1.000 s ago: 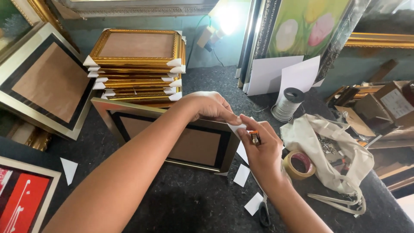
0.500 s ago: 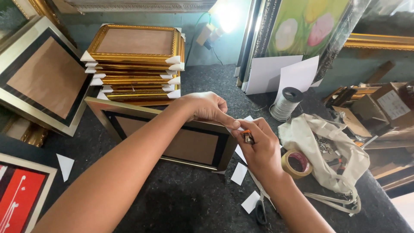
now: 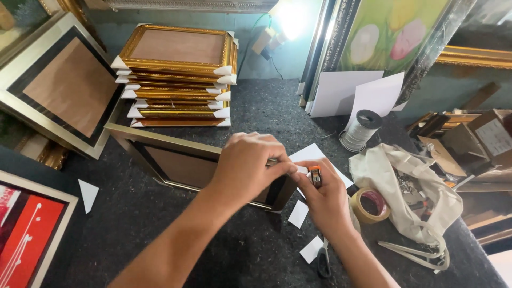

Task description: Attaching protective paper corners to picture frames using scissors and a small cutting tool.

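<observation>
The left hand (image 3: 248, 168) lies curled over the right corner of a picture frame (image 3: 181, 160) that stands tilted on the dark desk (image 3: 234, 250), near the middle of the view. Its grip is narrow, the fingertips pinching something white at the corner of the frame. The right hand (image 3: 325, 200) meets it from 4 o'clock, and its grip is closed around a small orange tool (image 3: 315, 176); I cannot tell exactly what kind of tool it is. The two hands touch each other at the corner.

At 11 o'clock from the hands is a stack of gold frames (image 3: 176, 74) with white corner pieces. At 2 o'clock stands a spool of white cord (image 3: 360, 130). At 3 o'clock, just beside the right hand, lies a roll of tape (image 3: 370, 205) against a cream cloth bag (image 3: 410, 197). Small white paper pieces (image 3: 298, 213) lie on the desk under the hands, and scissors (image 3: 322, 261) lie at 6 o'clock.
</observation>
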